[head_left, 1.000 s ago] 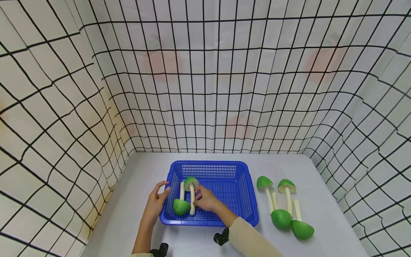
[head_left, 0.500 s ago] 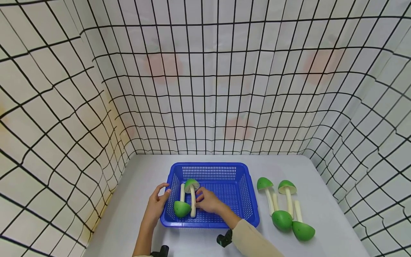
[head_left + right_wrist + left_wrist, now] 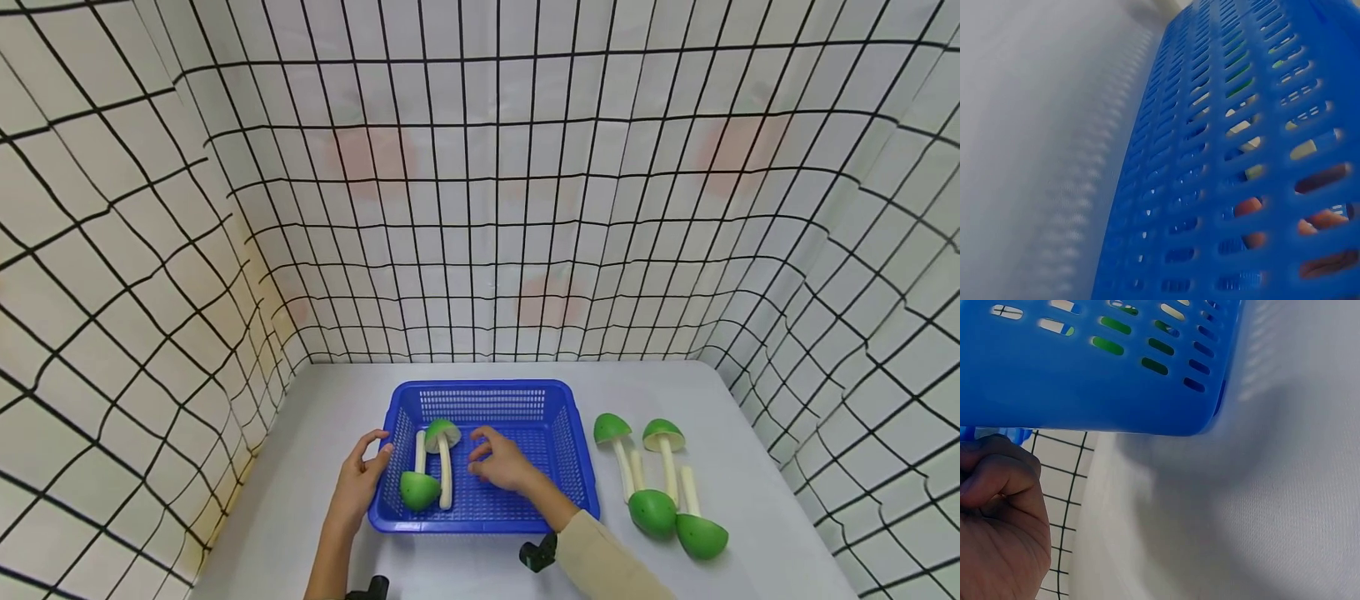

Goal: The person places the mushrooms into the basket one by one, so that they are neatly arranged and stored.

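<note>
A blue plastic basket stands on the table, its slotted walls filling much of both wrist views. My left hand holds the basket's left rim between thumb and fingers. Inside, at the left, lie two toy mushrooms with green caps and pale stems: one mushroom has its cap toward me, the other mushroom has its cap away from me. Over the basket floor, just right of them, my right hand hovers with loosely bent fingers and nothing between them. In the right wrist view its fingertips show through the slots.
Several more green-capped mushrooms lie on the table right of the basket, among them an upper-left mushroom and a near mushroom. Black-grid netting over pale cloth walls in the back and sides of the white table.
My right hand has let go of the second mushroom and moved right, away from its stem. That mushroom stays in the basket. The left hand keeps its place at the rim.
</note>
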A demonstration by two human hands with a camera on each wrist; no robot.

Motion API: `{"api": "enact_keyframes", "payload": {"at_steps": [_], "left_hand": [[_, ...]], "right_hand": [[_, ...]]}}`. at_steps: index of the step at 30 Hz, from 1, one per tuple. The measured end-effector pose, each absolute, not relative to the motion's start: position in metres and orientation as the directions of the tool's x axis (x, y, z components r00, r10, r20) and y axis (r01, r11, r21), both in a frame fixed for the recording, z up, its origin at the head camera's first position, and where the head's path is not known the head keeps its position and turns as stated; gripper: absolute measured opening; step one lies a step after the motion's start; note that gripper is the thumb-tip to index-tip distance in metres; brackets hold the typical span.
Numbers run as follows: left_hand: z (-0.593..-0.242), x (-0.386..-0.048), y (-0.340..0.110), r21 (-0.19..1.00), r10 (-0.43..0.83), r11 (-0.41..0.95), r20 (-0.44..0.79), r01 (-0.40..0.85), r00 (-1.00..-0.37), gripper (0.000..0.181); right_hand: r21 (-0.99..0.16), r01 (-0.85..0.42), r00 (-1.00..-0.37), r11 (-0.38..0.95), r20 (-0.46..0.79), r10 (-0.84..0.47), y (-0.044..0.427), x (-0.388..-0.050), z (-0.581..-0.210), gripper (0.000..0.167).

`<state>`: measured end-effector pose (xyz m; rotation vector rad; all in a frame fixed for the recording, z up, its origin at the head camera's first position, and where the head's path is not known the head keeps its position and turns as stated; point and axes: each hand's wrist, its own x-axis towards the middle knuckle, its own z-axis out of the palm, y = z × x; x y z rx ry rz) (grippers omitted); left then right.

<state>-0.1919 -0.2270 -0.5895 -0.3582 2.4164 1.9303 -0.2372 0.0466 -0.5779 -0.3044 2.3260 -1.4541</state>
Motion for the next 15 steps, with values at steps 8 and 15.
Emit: {"api": "enact_keyframes", "payload": {"at_steps": [8,15], "left_hand": [[-0.587,-0.190,-0.230,0.968,-0.150,0.172,-0.156,-0.181,-0.976,0.046],[-0.586,-0.190,-0.227,0.969,-0.143,0.169,-0.159,-0.182,-0.977,0.046]], "right_hand": [[-0.896,-0.020,-0.916,0.444,-0.162,-0.368,0.054,-0.239,-0.579,0.049],[-0.891,-0.034,-0.920,0.453,-0.149,-0.362,0.067,-0.235,-0.573,0.044]]}}
